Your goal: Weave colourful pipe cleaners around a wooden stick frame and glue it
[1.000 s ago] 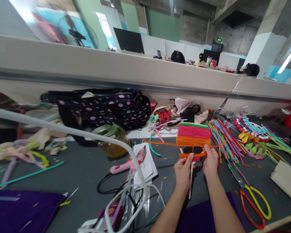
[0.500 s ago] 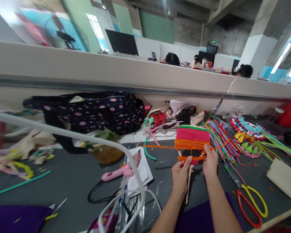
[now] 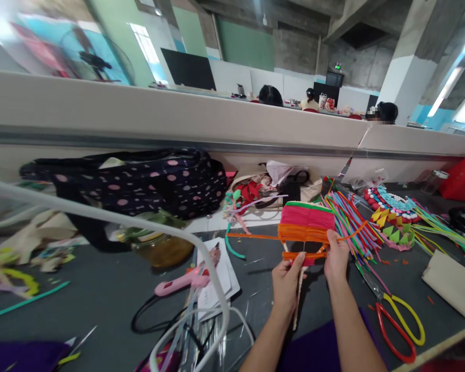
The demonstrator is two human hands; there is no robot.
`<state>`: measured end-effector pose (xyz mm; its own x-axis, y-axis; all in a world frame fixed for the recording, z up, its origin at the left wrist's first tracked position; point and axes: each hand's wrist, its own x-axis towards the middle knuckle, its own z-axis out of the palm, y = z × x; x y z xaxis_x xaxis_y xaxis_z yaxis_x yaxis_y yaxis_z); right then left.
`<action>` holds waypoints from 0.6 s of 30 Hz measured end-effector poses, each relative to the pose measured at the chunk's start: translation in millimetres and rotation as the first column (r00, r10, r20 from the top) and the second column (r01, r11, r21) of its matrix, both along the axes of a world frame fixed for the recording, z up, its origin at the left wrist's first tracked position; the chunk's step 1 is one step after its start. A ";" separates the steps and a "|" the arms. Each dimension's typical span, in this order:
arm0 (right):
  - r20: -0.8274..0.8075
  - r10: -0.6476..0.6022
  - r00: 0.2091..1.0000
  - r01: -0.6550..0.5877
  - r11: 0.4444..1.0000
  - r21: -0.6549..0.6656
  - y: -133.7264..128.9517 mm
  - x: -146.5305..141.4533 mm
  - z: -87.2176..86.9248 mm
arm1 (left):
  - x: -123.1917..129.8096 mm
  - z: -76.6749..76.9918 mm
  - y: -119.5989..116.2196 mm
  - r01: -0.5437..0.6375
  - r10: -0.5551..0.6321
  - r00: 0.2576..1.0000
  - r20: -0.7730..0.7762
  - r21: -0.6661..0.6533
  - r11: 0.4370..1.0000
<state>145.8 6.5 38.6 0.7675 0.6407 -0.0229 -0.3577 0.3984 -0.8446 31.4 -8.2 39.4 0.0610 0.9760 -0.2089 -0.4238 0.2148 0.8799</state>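
Orange-and-pink banded piece (image 3: 307,222): held over desk (image 3: 108,289), between front and back edges | left hand (image 3: 285,284) pinches lower band; right hand (image 3: 336,261) grips right side | likely light, bendy, easily creased; best held by side edges

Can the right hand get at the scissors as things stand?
Probably yes: nothing seems to cover the handles of the scissors, but the right hand might first need to release the striped piece.

A craft workshop: beyond the grip lie a partition (image 3: 178,119) and people (image 3: 309,101) at desks; right of it, pipe cleaners (image 3: 352,222) and scissors (image 3: 399,320); left, a glue gun (image 3: 182,284); above, bare concrete (image 3: 302,46).
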 end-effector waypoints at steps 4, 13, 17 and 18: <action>0.014 0.158 0.987 -0.158 0.987 0.009 -1.4 -1.7 6.0 | -5.2 0.8 7.2 -0.035 0.039 0.998 0.045 -0.073 0.997; 0.855 0.228 0.465 0.365 0.831 -0.420 -20.2 87.2 1.2 | -27.1 11.4 24.2 -0.152 0.182 0.961 0.208 -0.150 0.977; 0.837 0.513 0.189 0.554 0.648 -0.522 -17.2 118.0 8.4 | -29.6 11.4 26.0 -0.152 0.185 0.952 0.244 -0.147 0.977; 0.833 0.525 0.176 0.568 0.637 -0.521 -15.4 121.2 10.1 | -29.8 11.2 26.3 -0.151 0.185 0.951 0.249 -0.149 0.977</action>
